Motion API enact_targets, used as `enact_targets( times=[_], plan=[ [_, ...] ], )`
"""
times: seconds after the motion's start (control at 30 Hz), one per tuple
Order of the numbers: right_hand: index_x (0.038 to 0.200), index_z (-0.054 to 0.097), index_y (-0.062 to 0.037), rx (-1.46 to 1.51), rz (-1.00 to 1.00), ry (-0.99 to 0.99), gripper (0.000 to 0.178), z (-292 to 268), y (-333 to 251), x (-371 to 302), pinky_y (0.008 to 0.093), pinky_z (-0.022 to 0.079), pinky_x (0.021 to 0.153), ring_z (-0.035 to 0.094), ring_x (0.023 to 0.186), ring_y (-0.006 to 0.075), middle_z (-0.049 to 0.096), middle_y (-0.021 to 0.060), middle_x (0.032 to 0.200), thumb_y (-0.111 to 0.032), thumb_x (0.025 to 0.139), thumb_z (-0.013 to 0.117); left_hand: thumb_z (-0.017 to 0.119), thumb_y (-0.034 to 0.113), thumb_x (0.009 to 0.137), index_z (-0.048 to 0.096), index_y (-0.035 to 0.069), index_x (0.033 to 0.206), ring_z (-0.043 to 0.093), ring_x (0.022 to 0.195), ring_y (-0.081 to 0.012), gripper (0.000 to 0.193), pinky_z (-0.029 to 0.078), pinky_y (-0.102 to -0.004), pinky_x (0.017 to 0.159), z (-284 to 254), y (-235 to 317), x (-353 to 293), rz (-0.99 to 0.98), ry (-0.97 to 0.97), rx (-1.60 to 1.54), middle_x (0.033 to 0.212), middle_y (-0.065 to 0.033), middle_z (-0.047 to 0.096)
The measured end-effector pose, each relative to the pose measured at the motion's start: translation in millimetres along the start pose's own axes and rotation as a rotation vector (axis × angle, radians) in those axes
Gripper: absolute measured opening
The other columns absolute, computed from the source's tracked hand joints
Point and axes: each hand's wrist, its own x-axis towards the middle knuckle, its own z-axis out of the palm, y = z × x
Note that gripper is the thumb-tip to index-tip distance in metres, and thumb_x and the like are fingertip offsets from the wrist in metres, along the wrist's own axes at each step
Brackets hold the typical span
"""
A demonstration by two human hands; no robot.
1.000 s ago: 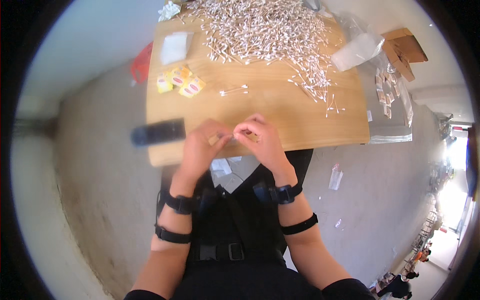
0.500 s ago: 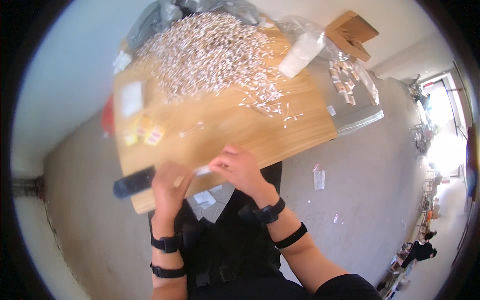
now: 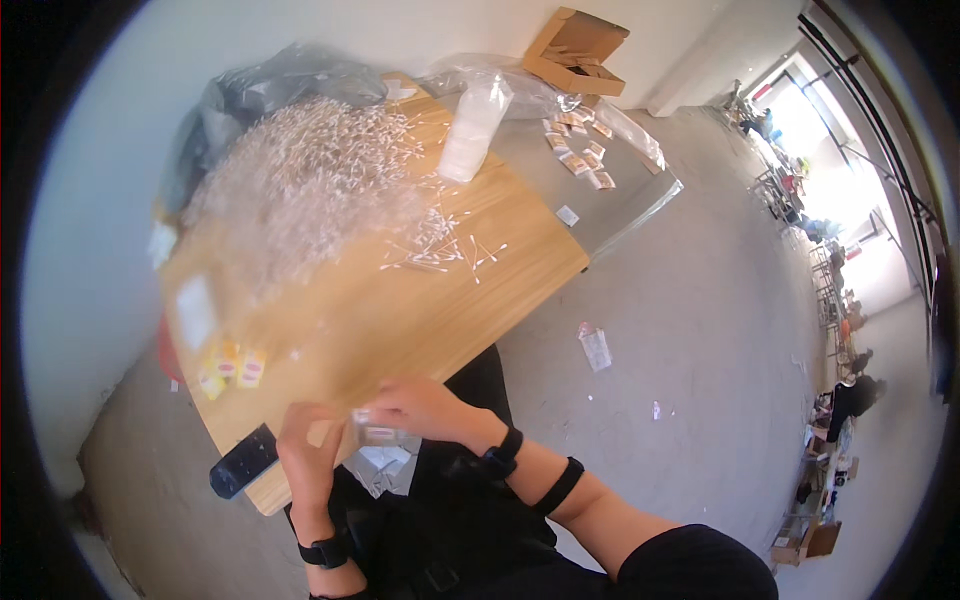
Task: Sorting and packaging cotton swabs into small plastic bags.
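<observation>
At the near edge of the wooden table (image 3: pixel 430 345), my two hands are close together around a small clear plastic packet (image 3: pixel 380 434). My right hand (image 3: pixel 425 408) is closed in a pinch on the packet's upper edge. Beside it, my left hand (image 3: pixel 307 448) has its fingers bent together at the packet's other side. A small tan piece (image 3: pixel 318 432) shows by the left fingers, too blurred to name. Beyond the hands, a large heap of cotton swabs (image 3: pixel 310 170) covers the far part of the table, with several loose swabs (image 3: pixel 430 245) at its near right.
A dark phone-like slab (image 3: pixel 243 463) lies left of my left hand. Yellow-and-white packets (image 3: pixel 250 368) and a white rectangle (image 3: pixel 196 310) lie at the left. A stack of clear bags (image 3: pixel 474 130), an open cardboard box (image 3: pixel 575 55) and small packs (image 3: pixel 575 160) are at the far right.
The whole view has shifted, so the table appears lower and further left. Between my hands, the thin whitish piece seen before now shows as a clear packet, held lower near my lap.
</observation>
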Motion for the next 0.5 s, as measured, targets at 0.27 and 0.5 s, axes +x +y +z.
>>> enact_targets(
  times=[0.27, 0.5],
  plan=[
    [0.094, 0.061, -0.0062, 0.73, 0.402, 1.356, 0.033, -127.3, 88.8, -53.7, 0.0258, 0.045, 0.067, 0.059, 0.08, 0.0122, 0.057, 0.0031, 0.079, -0.037, 0.097, 0.048, 0.062, 0.008, 0.088, 0.06, 0.0, 0.094, 0.057, 0.085, -0.0114, 0.01, 0.045, -0.0259, 0.08, -9.9, -52.8, -9.0, -0.306, 0.176, -0.303, 0.088, -0.0043, 0.061],
    [0.104, 0.061, -0.0046, 0.722, 0.623, 0.827, 0.026, -76.9, 69.9, -37.8, 0.0245, 0.044, 0.067, 0.058, 0.079, 0.0111, 0.058, 0.0016, 0.081, -0.026, 0.092, 0.054, 0.061, 0.01, 0.09, 0.06, 0.0, 0.094, 0.055, 0.08, -0.0102, 0.011, 0.045, -0.0253, 0.077, -15.6, -63.6, -12.0, -0.321, 0.164, -0.285, 0.086, -0.0033, 0.062]
  ],
)
